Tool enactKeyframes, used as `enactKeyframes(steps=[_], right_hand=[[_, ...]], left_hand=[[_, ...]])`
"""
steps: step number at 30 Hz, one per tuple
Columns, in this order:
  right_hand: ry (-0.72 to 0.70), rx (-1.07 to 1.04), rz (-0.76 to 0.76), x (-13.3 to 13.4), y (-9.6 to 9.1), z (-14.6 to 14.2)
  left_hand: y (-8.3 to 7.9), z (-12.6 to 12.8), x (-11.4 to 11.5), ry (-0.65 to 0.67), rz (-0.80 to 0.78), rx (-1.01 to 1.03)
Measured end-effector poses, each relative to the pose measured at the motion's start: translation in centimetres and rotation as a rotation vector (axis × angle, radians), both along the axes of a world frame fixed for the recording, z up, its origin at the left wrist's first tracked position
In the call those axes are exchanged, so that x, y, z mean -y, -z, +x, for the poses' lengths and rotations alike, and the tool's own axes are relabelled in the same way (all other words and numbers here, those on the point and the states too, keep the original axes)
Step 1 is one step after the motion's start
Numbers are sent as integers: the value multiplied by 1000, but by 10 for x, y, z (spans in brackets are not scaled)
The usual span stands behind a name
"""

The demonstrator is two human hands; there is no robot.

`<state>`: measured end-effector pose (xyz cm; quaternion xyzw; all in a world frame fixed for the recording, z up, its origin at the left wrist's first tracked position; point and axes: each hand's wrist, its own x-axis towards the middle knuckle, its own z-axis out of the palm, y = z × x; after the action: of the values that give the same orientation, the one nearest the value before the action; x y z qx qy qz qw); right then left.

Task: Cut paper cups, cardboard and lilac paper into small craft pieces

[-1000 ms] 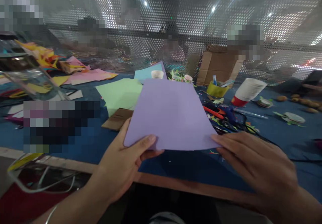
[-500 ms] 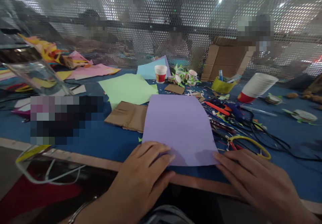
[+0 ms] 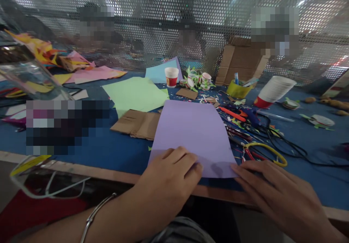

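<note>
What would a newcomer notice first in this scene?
The lilac paper sheet lies flat at the near edge of the blue table, the left hand pressed on its near left corner, the right hand touching its near right corner. A pale green sheet lies behind it to the left; yellow-handled scissors sit in the clutter to its right.

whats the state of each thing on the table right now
lilac paper sheet: lying flat, near edge pressed by both hands
left hand: open, palm down on the sheet's near left corner
right hand: open, fingertips at its near right corner
light green paper sheet: flat, untouched
brown cardboard piece: flat, edge under the lilac sheet
red and white paper cup: upright
stack of white cups: on its side
</note>
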<state>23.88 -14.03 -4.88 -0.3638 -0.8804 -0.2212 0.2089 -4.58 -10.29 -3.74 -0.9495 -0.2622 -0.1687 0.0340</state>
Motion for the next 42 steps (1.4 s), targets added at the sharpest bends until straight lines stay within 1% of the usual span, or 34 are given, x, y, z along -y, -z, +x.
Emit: enactKeyframes(steps=[2, 6, 10, 14, 17, 20, 25, 27, 30, 34, 36, 42], right_hand=[[3, 8, 0, 2, 3, 1], [28, -21, -28, 5, 8, -3], [40, -67, -55, 7, 7, -10], [64, -102, -85, 8, 5, -13], [15, -123, -111, 5, 4, -15], [-72, -115, -153, 0, 4, -18], [-110, -131, -195, -6, 2, -21], [-112, -170, -259, -8, 2, -22], [-90, -248, -374, -10, 1, -22], [-54, -302, -468, -11, 1, -21], [-59, -311, -486, -11, 0, -22], [-77, -268, -505, -11, 0, -26]], left_hand=[[2, 1, 0, 2, 20, -20], [4, 6, 2, 52, 39, -45], [8, 10, 2, 48, 25, -23], [11, 9, 1, 15, -81, 7], [11, 10, -1, 8, -152, 7], [5, 11, -3, 13, -217, 3], [-8, 6, -6, -2, -352, -18], [-10, -2, -7, -20, -409, 51], [-8, -17, -9, -59, -494, 190], [-7, -25, -8, -110, -603, 254], [-8, -23, -7, -121, -607, 244], [-12, -7, -7, -140, -538, 140]])
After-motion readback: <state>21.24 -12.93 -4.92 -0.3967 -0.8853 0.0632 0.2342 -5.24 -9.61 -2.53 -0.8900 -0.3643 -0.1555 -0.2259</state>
